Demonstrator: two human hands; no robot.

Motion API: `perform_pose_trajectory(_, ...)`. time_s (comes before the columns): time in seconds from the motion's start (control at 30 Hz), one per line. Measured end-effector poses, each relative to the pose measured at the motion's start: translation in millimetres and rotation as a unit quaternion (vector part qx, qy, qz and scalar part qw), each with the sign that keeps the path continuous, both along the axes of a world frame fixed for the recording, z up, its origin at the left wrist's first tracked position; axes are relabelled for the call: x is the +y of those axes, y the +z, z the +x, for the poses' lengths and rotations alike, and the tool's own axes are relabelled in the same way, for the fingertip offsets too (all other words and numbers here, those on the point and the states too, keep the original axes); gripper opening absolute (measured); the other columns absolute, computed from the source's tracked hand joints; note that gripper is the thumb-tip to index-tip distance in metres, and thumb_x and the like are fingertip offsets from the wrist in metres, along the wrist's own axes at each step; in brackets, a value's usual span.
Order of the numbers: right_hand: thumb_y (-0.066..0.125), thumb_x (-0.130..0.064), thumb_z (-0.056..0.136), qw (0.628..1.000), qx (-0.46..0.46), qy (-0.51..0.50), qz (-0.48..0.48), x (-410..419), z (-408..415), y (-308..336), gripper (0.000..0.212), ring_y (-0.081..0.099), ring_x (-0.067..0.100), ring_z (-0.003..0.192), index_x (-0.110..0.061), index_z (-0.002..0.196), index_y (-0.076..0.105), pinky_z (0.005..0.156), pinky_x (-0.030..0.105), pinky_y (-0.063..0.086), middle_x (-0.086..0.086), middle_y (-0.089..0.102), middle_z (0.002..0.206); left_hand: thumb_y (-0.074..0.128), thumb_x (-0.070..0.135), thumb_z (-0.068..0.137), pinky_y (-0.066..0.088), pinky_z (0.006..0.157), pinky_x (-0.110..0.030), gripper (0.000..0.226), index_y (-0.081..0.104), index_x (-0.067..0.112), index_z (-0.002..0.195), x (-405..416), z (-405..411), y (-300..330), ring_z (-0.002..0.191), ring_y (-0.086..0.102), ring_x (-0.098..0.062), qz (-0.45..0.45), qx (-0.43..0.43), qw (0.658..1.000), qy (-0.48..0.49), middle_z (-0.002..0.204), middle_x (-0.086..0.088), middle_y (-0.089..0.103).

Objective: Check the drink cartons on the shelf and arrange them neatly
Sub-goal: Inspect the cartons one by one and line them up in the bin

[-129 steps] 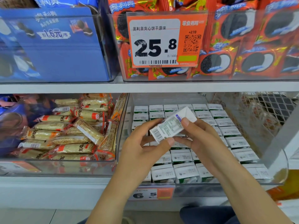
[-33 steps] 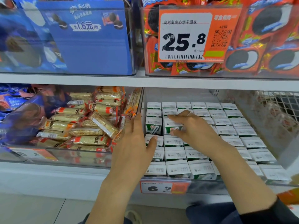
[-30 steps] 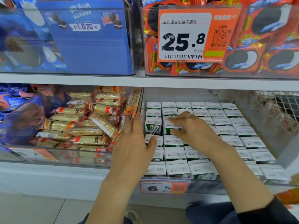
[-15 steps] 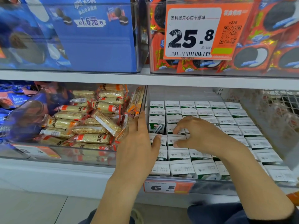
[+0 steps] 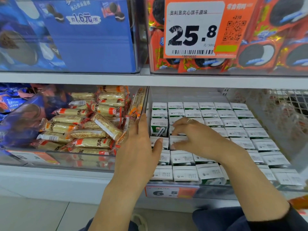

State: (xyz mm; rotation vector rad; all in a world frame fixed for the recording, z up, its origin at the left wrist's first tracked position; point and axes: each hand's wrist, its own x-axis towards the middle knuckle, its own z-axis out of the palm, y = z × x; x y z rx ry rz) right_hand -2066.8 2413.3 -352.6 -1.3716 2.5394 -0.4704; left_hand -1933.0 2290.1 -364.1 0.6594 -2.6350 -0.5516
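My right hand [image 5: 198, 139] pinches a drink carton [image 5: 179, 141], left hand [image 5: 138, 152] flat, fingers together — tags read 6.5 [image 5: 165, 192] and 25.8 [image 5: 193, 35]

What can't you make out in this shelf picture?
- Cartons under the right hand: hidden by it, head view.
- Date print on the front carton: too small to read.
- Left price tag: blurred behind the clear bin front.
- Rightmost cartons: blurred behind the bin's curved clear corner.

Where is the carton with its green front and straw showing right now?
In the head view, that carton stands in the leftmost column of the drink bin, third row from the back, just past the left hand and left of the right hand.
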Motion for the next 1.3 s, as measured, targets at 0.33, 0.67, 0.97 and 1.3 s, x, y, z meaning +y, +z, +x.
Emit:
perform_pose_trajectory(0.33, 0.067, -0.035, 0.082, 0.893, -0.177, -0.148, -0.386, 41.0, 3.3, 19.8, 0.011, 0.063, -0.003, 0.066, -0.026, 0.085, 0.062, 0.055, 0.009, 0.044, -0.019, 0.069, 0.073, 0.054, 0.04, 0.092, 0.031, 0.11, -0.037, 0.072, 0.02, 0.017, 0.151, 3.4, -0.2, 4.9, 0.141, 0.028, -0.026, -0.029, 0.006, 1.0, 0.01, 0.155, -0.008, 0.026)
perform_pose_trajectory(0.67, 0.072, -0.048, 0.057, 0.745, -0.444, -0.235, -0.44, 60.2, 14.3, 14.2, 0.044, 0.068, 0.016, 0.068, -0.011, 0.081, 0.07, 0.059, 0.024, 0.054, 0.005, 0.071, 0.076, 0.05, 0.066, 0.076, 0.035, 0.089, -0.001, 0.056, 0.051, 0.043, 0.128, 45.4, -7.6, 17.0, 0.116, 0.045, 0.012, 0.174, 0.171, 0.957, -0.157, 0.123, 0.028, 0.054)
perform_pose_trajectory(0.97, 0.07, -0.048, 0.061, 0.749, -0.451, -0.218, -0.434, 58.1, 17.9, 13.2, 0.054, 0.069, 0.018, 0.078, -0.002, 0.09, 0.068, 0.067, 0.027, 0.055, 0.009, 0.072, 0.083, 0.067, 0.049, 0.069, 0.054, 0.08, -0.034, 0.063, 0.041, 0.046, 0.126, 49.0, -17.1, 5.5, 0.102, 0.057, 0.0, 0.096, 0.167, 0.962, -0.194, 0.116, 0.025, 0.052)
perform_pose_trajectory(1.3, 0.071, -0.062, 0.067, 0.719, -0.521, -0.151, -0.435, 61.0, 19.6, 17.3, 0.056, 0.069, 0.02, 0.088, -0.015, 0.098, 0.074, 0.069, 0.026, 0.056, 0.008, 0.073, 0.097, 0.08, 0.037, 0.068, 0.047, 0.073, -0.009, 0.055, 0.055, 0.038, 0.116, 51.0, -17.6, 4.3, 0.095, 0.058, 0.006, 0.229, 0.177, 0.947, -0.14, 0.108, 0.022, 0.06)
